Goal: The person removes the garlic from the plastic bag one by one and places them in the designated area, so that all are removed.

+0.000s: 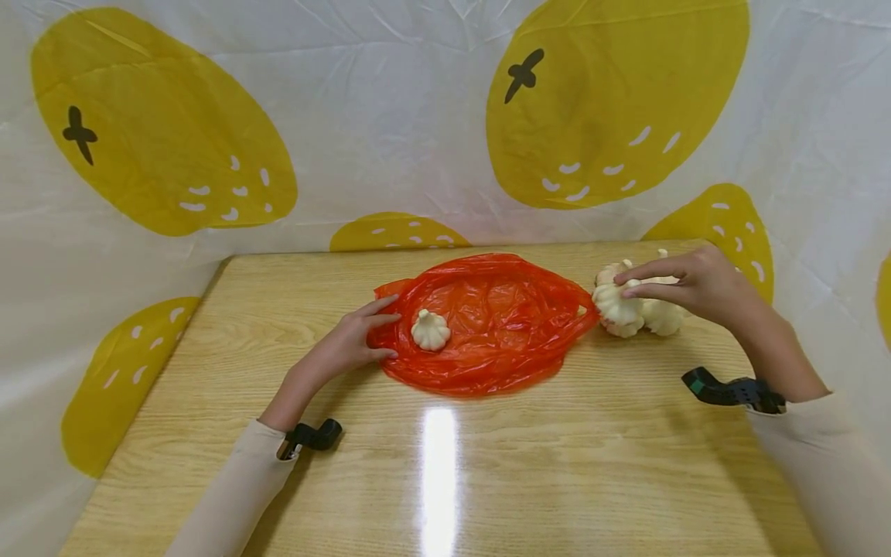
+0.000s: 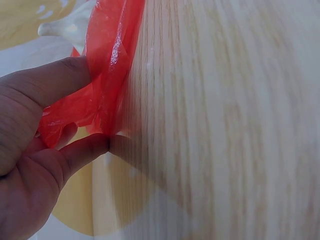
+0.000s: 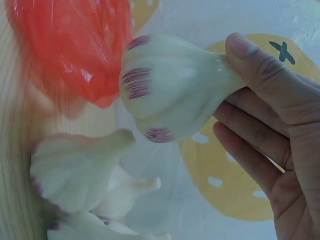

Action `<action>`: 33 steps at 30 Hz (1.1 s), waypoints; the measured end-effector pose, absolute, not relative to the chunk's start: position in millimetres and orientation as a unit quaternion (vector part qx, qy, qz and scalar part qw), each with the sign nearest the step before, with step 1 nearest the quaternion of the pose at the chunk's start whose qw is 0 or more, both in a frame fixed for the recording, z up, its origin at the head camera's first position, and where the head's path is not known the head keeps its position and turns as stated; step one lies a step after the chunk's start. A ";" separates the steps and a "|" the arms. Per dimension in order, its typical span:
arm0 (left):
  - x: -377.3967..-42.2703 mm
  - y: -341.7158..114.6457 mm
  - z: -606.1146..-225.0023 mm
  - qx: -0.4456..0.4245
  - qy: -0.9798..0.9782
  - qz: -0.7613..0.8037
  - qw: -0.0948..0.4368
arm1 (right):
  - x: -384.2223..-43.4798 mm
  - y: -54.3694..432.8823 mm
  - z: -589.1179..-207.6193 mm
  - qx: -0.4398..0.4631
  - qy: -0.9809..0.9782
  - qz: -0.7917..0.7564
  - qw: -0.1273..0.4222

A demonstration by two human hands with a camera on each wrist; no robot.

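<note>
A red plastic bag (image 1: 487,371) lies spread on the table with its mouth facing up. One cream garlic bulb (image 1: 430,330) sits inside, near its left end. My left hand (image 1: 344,340) rests at the bag's left edge, thumb and fingers spread apart and touching the thin plastic. At the bag's right end, my right hand (image 1: 710,288) pinches another garlic bulb (image 3: 170,90) by its neck; purple streaks mark its base. Close under and behind that bulb, several more garlic bulbs (image 3: 75,170) lie in a group, partly hidden by my hand in the head view.
The wooden table (image 1: 334,480) ends at a hanging cloth (image 1: 390,116) printed with yellow fruit, which runs along the back and sides. A bright light reflection falls on the tabletop in front of the bag.
</note>
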State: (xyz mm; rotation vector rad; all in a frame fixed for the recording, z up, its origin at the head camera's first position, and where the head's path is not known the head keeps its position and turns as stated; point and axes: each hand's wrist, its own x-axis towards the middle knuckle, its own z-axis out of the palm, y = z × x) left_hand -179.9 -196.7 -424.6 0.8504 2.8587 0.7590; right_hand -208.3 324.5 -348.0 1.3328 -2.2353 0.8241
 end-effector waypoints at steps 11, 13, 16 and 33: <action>-179.2 -194.9 -423.4 0.277 0.929 0.245 0.033 | -199.4 341.6 -347.9 0.444 -0.829 0.279 0.194; -179.5 -194.9 -424.2 0.278 0.928 0.246 0.033 | -197.2 344.8 -348.4 0.435 -0.835 0.276 0.193; -179.3 -194.7 -424.7 0.279 0.927 0.247 0.034 | -196.3 349.2 -351.4 0.432 -0.836 0.270 0.205; -180.3 -195.7 -428.2 0.280 0.928 0.244 0.028 | -188.8 372.4 -353.8 0.402 -0.851 0.249 0.228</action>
